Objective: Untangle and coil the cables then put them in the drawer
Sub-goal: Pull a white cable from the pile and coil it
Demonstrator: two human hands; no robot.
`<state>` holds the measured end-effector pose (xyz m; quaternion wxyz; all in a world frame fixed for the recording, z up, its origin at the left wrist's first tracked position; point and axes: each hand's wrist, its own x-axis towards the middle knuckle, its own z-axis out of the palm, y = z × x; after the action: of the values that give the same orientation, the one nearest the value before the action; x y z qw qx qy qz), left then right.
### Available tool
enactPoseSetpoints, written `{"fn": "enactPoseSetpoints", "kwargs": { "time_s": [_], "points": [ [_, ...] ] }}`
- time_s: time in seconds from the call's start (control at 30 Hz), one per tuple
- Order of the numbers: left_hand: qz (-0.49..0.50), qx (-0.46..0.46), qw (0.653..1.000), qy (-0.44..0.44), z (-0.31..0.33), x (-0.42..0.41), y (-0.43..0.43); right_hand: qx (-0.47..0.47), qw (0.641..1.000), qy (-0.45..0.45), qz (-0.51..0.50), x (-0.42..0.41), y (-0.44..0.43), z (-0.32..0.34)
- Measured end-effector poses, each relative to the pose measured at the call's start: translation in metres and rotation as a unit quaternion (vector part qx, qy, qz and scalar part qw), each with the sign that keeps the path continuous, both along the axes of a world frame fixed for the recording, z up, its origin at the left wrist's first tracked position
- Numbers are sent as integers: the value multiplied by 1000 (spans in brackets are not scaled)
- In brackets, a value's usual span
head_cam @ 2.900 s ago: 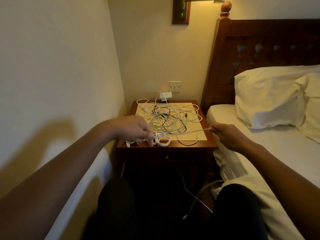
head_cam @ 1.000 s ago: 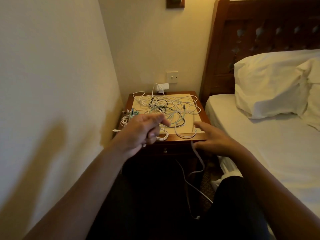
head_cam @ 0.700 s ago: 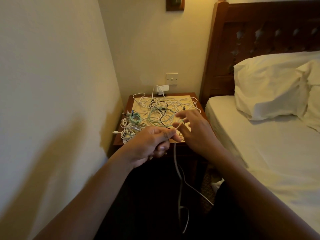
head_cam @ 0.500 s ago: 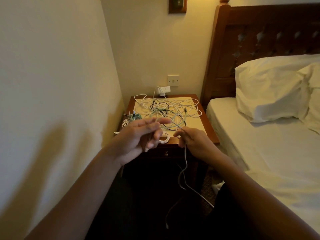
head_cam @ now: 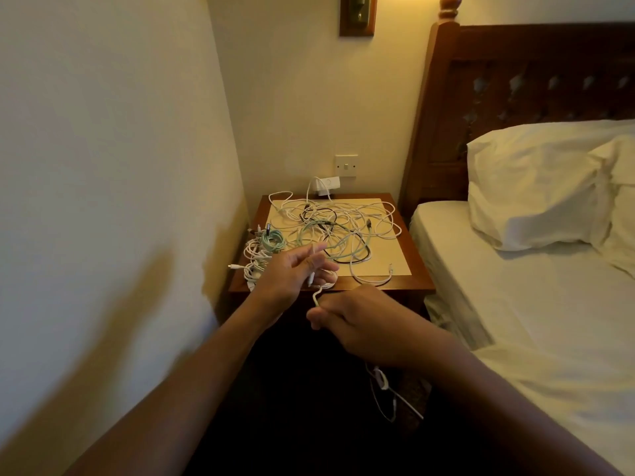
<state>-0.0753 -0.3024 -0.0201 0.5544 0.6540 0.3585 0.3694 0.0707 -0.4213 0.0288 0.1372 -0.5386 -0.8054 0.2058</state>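
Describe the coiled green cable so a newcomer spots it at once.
Find the wooden nightstand between wall and bed. On its left edge, beside the beige mat, sits the coiled green cable. Its neighbours there are white coils; the other green cable lies loose on the mat.

2 bare forearms show from 7 and 4 o'clock; the left hand [head_cam: 288, 273] and right hand [head_cam: 360, 321] are bare as well.

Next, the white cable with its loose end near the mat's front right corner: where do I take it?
Pinch the white cable just behind its loose end, coming from the front right. That end lies free on the mat, clear of the tangle, so it should draw out end-first.
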Motion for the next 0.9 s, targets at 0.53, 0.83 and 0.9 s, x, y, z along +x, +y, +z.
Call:
{"fn": "enactPoseSetpoints", "kwargs": {
  "time_s": [0.53, 0.83, 0.9],
  "points": [
    [-34, 40, 996, 69, 14, -12, -18, 48, 997, 59, -18, 21, -7, 29],
    [-204, -107, 962, -144, 25, -25, -34, 98, 965, 185, -159, 58, 39, -9],
    [-192, -127, 952, -200, 34, -24, -28, 76, 967, 189, -152, 51, 36, -31]
  ]
}}
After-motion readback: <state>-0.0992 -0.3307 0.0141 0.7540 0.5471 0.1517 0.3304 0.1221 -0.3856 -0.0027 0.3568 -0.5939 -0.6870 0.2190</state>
